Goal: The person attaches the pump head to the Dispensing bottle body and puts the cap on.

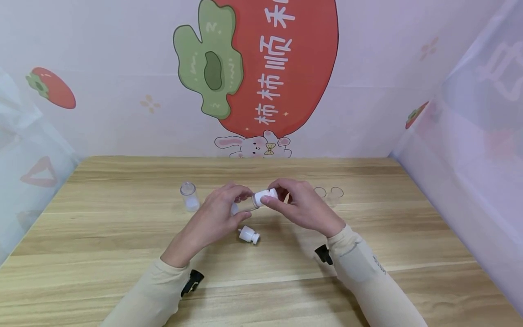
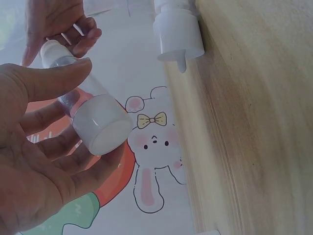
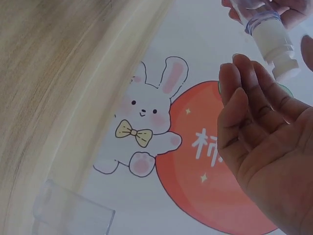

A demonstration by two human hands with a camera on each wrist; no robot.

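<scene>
My left hand [image 1: 222, 206] holds a small clear bottle [image 2: 100, 122] with a white base, thumb on one side and fingers around the other. A white pump head [image 1: 265, 197] sits on the bottle's mouth, which points toward the right hand. My right hand [image 1: 302, 206] is at the pump head, with thumb and loosely bent fingers on either side of it. In the right wrist view a gap shows between those fingers [image 3: 244, 83] and the pump head. Below the hands, a second white pump head [image 1: 249, 235] lies on its side on the table.
Another clear bottle [image 1: 189, 197] with white inside stands left of the left hand. Two clear caps, one of them a left cap [image 1: 320, 192] and the other a right cap [image 1: 337, 192], stand behind the right hand. The wooden table [image 1: 122, 254] meets a printed backdrop [image 1: 135, 122].
</scene>
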